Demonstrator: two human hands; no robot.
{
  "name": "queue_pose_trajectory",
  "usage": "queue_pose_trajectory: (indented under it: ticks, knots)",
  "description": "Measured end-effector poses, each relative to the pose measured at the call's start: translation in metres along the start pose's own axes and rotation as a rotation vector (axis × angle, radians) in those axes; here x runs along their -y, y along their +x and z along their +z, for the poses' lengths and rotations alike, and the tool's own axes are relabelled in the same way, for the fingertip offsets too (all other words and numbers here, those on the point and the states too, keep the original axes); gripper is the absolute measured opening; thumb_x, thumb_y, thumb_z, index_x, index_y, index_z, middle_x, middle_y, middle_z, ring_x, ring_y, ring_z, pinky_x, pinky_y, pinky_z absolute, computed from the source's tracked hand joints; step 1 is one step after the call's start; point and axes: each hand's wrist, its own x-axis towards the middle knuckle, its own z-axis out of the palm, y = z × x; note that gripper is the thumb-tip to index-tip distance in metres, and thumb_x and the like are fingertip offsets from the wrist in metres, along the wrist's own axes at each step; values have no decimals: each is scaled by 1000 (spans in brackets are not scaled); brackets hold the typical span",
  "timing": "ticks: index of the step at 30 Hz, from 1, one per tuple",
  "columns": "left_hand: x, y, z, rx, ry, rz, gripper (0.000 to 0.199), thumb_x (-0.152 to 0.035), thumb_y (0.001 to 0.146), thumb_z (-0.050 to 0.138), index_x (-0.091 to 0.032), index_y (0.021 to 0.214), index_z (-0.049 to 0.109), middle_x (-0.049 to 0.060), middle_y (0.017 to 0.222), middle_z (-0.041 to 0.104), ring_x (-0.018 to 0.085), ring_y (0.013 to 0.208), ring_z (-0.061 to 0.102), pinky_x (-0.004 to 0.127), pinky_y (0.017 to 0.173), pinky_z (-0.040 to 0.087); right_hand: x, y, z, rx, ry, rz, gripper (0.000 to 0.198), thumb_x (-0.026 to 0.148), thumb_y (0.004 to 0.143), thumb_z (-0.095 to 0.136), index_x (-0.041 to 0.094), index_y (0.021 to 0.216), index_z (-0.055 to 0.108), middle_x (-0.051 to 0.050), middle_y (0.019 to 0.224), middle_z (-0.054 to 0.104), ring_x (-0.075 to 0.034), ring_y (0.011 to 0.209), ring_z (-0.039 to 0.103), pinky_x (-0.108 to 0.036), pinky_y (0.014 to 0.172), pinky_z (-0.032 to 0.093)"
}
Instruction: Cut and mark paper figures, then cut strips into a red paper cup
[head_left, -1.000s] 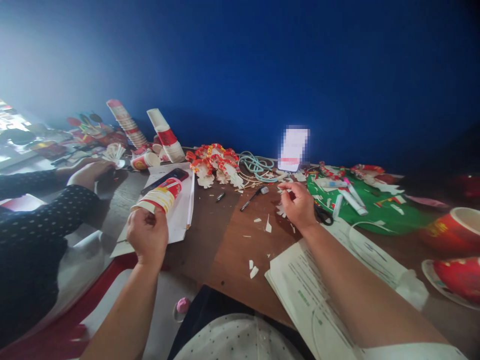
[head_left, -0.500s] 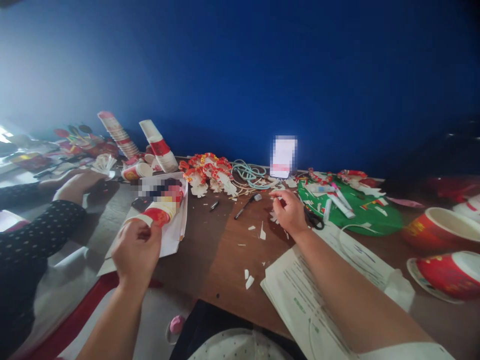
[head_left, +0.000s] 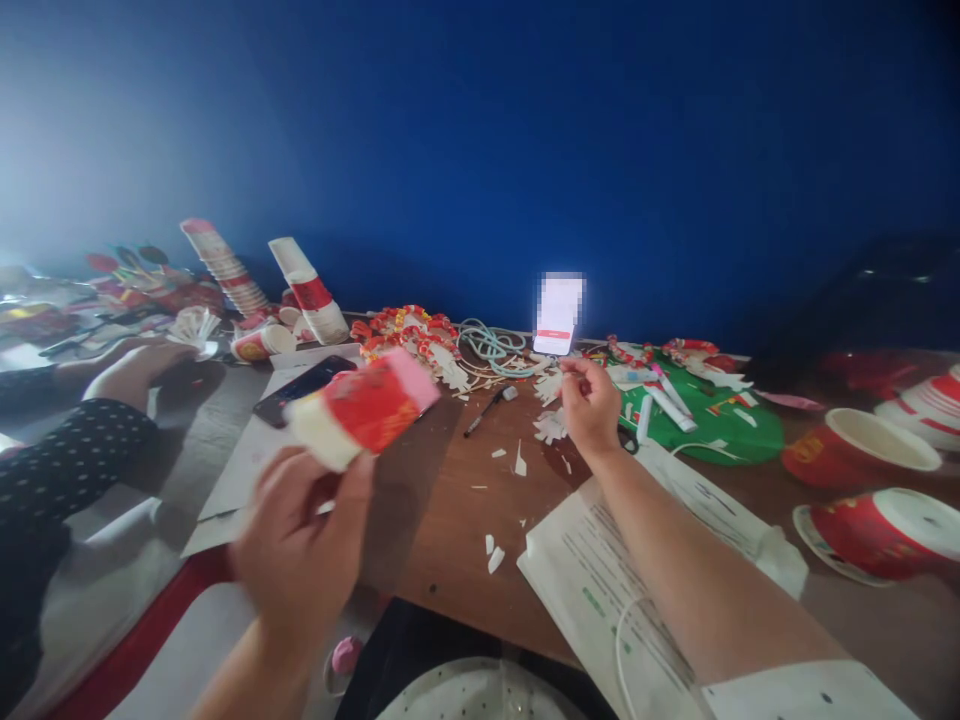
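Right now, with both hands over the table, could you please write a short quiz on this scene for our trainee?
1. Which hand holds the red-and-cream piece?
2. True or false: the black pen lies on the brown tabletop, off the green mat.
3. Which is nearest the right hand: (a) the tall cup stacks, (b) the white cutouts, or (c) the small pink item?

Key: 1. The left hand. 2. True. 3. b.
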Motion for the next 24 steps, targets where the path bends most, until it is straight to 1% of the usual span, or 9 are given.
queue_pose_trajectory:
  ticks: [2,4,6,9,11,14,17,19,24]
  knots:
    - [-11,8,44,197,-284,-174,19,-35,74,68,-18,72,62,-1,69,59,10,60,55,23,56,43,2,6,-2,-72,79,111,26,27,81,49,18,102,63,-6,97,67,-14,61,62,-30,60,50]
    - [-19,17,95,283,-627,-374,24,-38,71,70,-16,79,64,0,72,62,12,65,61,23,58,49,2,10,-5,-108,149,222,30,30,81,50,17,105,61,-7,96,67,-14,62,62,-30,60,49]
    - [-26,22,144,398,-878,-519,23,-33,69,73,-14,80,65,1,74,64,12,68,62,24,64,51,-1,11,-8,-109,190,318,34,34,81,51,16,108,59,-8,93,67,-16,65,62,-30,58,49]
    - [-30,19,204,571,-1106,-705,18,-25,67,75,-12,74,65,2,70,63,10,67,62,23,68,52,-8,9,-12,-97,198,353,43,44,80,54,16,112,56,-10,98,66,-22,79,64,-33,61,50]
    - [-28,13,229,642,-1169,-796,17,-22,66,75,-11,73,65,3,71,65,10,68,63,22,70,52,-13,7,-12,-88,204,324,48,50,79,57,16,113,55,-12,106,65,-24,90,64,-36,71,52]
    - [-17,6,244,755,-1170,-854,21,-24,64,78,-10,74,66,4,69,66,10,65,63,22,69,52,-14,5,-9,2,302,307,52,53,79,59,18,116,52,-12,113,64,-25,100,63,-40,85,50]
    - [-9,0,242,846,-1198,-827,30,-29,60,82,-10,78,67,6,74,69,11,68,65,23,70,52,-9,2,-3,72,424,275,50,51,79,61,19,116,51,-11,114,65,-24,104,62,-40,91,47]
    - [-8,-4,239,917,-1182,-807,33,-31,57,83,-10,78,68,5,72,69,12,67,65,25,70,52,-5,0,0,109,425,267,46,50,79,63,18,110,54,-10,104,67,-24,95,63,-39,87,49]
    - [-9,-12,239,1070,-1163,-783,39,-31,55,85,-8,82,69,6,72,68,14,66,64,26,64,52,-5,-3,1,91,426,392,45,53,75,66,18,102,58,-6,89,67,-20,75,61,-34,71,49]
